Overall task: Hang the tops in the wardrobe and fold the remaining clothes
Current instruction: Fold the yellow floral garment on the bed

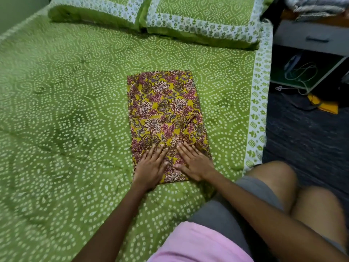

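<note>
One piece, a floral garment point(166, 120) in yellow and maroon, lay already folded into a long narrow rectangle on the green bedspread point(62, 103), near the bed's right side and running from the near edge toward the two pillows point(151, 17) at the far end. Judging by its shape, it still needed at least one more fold across its length before it could be called finished. No wardrobe, hangers or tops showed, so the hanging part of the task could not be judged; nor were other loose clothes visible on the bed.

The left hand point(151, 165) rested flat on the near left corner of the garment, fingers straight and slightly spread, pointing away from the person, gripping nothing. Just beside it, the right hand point(194, 161) lay palm down on the near right part of the cloth, fingers likewise extended and angled toward the far left, pressing rather than holding. Both forearms reached in from the near right. It looked like a smoothing press.

Farther right, beyond the bed's edge, stood a bedside unit point(309, 38) with cables point(300, 72) beneath.
</note>
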`<action>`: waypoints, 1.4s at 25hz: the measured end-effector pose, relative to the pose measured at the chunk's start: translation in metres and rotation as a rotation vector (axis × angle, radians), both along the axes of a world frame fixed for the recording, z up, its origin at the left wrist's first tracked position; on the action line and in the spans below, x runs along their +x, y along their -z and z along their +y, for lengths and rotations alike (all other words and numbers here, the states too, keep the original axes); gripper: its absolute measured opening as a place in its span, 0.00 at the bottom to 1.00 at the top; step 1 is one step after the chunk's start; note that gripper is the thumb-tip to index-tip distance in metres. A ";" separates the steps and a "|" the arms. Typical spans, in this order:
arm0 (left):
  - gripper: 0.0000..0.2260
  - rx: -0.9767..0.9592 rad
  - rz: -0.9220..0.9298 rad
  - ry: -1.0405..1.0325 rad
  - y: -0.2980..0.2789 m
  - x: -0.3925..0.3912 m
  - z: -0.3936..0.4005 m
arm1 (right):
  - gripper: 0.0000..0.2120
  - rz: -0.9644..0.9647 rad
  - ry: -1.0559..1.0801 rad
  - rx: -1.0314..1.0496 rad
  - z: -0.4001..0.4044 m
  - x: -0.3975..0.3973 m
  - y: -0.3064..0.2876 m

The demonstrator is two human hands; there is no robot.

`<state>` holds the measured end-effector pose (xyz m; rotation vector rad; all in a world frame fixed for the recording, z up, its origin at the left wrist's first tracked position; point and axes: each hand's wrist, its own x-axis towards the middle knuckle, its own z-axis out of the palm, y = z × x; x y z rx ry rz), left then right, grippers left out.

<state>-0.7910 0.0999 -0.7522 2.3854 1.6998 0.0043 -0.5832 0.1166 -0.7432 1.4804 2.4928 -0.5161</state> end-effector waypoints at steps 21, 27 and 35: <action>0.12 -0.240 -0.671 -0.074 -0.033 -0.086 0.057 | 0.13 0.653 0.216 0.041 0.040 0.071 -0.024; 0.14 -0.534 -1.083 -0.851 -0.066 -0.052 0.099 | 0.16 1.121 1.090 -0.325 0.110 0.033 -0.052; 0.05 0.092 -1.018 -0.720 -0.035 -0.029 0.073 | 0.12 0.998 0.903 0.144 0.087 0.015 -0.044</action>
